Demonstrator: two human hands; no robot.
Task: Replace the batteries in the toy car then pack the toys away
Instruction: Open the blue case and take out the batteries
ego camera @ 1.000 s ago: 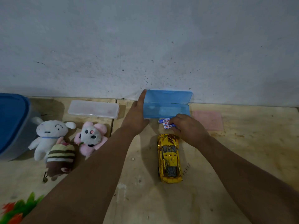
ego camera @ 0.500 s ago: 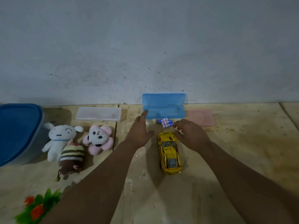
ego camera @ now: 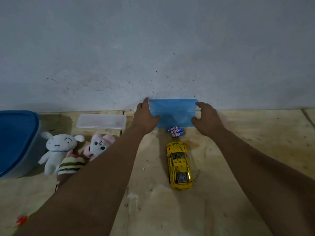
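Plywood table (ego camera: pixel 238 150) against grey wall (ego camera: pixel 153 40). Far left: blue bin (ego camera: pixel 15 138), then plush toys (ego camera: pixel 58 149) and clear case (ego camera: pixel 101 120). Left hand (ego camera: pixel 144 116) gripping left end of blue case (ego camera: pixel 173 113), thumb on front; right hand (ego camera: pixel 207 119) on right end, fingers spread. Batteries (ego camera: pixel 175 131) just before case, lying crosswise. Yellow car (ego camera: pixel 179 165) nearer, long axis running away from viewer.
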